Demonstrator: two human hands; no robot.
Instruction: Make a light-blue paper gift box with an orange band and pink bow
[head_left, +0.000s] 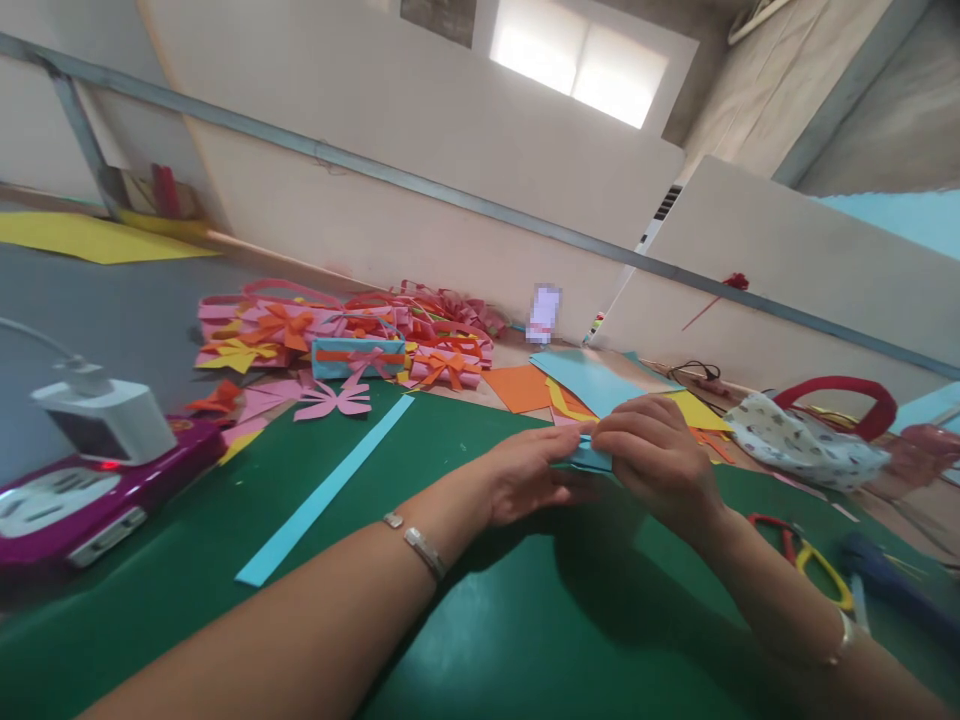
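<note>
A small folded piece of blue paper is held just above the green mat. My left hand grips its left side, thumb above and fingers beneath. My right hand is closed over its right end, so most of the piece is hidden. To the left of my hands, a long blue paper strip lies slantwise on the mat. Beyond the strip, a pink paper butterfly shape rests near a small blue paper bag with an orange band and pink bow.
Pink and orange paper bags are heaped at the back left. Coloured sheets lie behind my hands. Scissors with red and yellow handles and a dark blue tool are at right. A purple power strip with a white charger stands at left.
</note>
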